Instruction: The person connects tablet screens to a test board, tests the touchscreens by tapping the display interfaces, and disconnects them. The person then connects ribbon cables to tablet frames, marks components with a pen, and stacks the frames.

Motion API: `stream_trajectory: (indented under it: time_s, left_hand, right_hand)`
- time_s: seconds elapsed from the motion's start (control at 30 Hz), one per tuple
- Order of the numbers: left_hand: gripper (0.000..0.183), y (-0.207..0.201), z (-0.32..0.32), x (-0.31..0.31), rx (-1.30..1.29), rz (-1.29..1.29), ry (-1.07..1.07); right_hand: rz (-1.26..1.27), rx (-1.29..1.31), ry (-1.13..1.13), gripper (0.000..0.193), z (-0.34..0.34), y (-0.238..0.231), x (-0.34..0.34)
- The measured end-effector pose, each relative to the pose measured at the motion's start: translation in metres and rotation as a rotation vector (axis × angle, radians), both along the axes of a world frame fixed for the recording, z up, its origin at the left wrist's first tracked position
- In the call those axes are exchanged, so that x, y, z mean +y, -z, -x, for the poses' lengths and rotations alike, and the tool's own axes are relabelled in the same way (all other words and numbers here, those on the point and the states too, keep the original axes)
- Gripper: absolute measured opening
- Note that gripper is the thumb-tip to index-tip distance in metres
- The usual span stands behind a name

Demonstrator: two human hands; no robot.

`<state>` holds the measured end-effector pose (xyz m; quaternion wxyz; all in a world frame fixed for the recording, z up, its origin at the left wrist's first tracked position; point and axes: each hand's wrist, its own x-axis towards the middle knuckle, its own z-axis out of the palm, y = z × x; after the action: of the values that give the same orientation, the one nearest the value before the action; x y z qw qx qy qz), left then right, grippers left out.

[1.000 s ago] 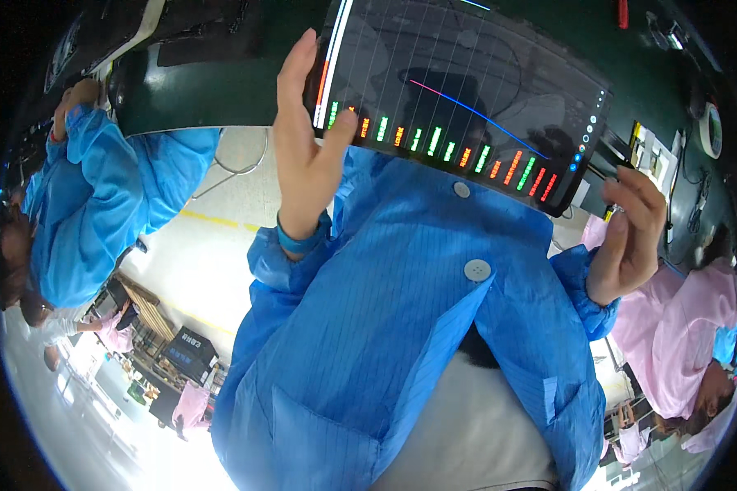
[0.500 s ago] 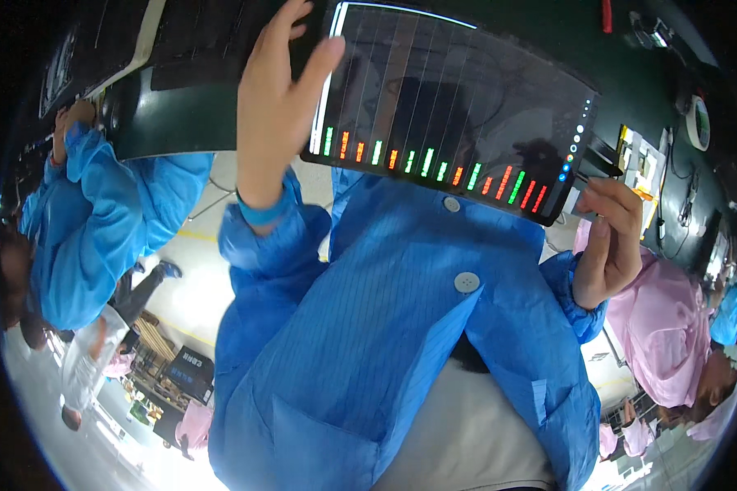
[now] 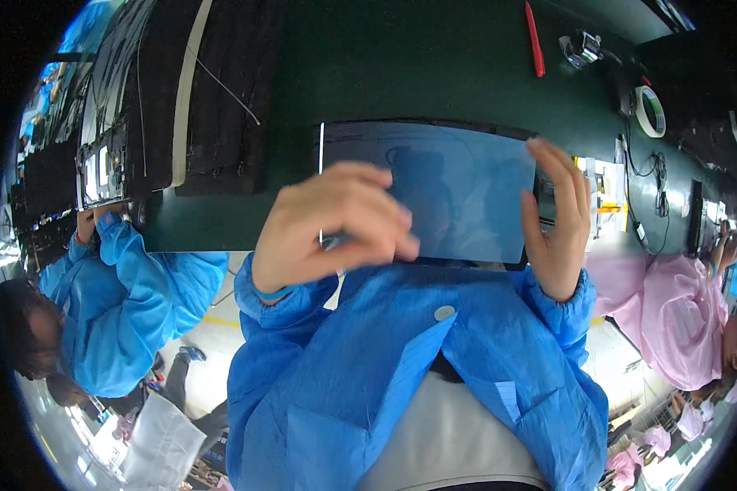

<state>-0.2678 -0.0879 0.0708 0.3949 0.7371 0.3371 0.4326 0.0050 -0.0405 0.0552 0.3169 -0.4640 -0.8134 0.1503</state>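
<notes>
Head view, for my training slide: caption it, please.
Left hand across a tablet, right hand at its right edge; green table beyond.

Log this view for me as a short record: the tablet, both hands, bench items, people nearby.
tablet: screen facing up, bluish, bright white strip along left edge
left hand: over the tablet's left part, fingers bent, blurred; contact unclear
right hand: thumb and fingers spread at the tablet's right edge
bench, far side: red pen-like tool
bench, right: tape roll, black cable
people: blue-sleeved co-worker left, pink-clad one right
</notes>
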Motion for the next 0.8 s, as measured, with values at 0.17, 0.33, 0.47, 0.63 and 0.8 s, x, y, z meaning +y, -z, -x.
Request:
stream_trajectory:
  time_s: [0.17,0.33,0.47,0.63,0.8]
  left_hand:
    - [0.017,0.022,0.019,-0.017,-0.274,0.094,-0.286]
    - [0.051,0.056,0.020,-0.017,0.086,0.369,-0.953]
    - [0.064,0.057,-0.001,-0.018,0.101,0.464,-0.961]
    - [0.069,0.052,-0.018,-0.018,-0.255,0.570,-0.963]
    - [0.067,0.060,-0.006,-0.022,-0.303,0.379,-0.849]
  right_hand:
    - [-0.114,-0.093,-0.004,0.021,-0.014,-0.007,-0.001]
    - [0.250,0.094,-0.088,0.020,-0.022,-0.001,-0.029]
    - [0.247,0.131,-0.209,0.023,-0.021,0.008,-0.035]
    - [0.301,0.202,-0.143,0.021,-0.021,0.013,-0.033]
    - [0.284,0.339,-0.156,0.019,-0.027,0.011,-0.033]
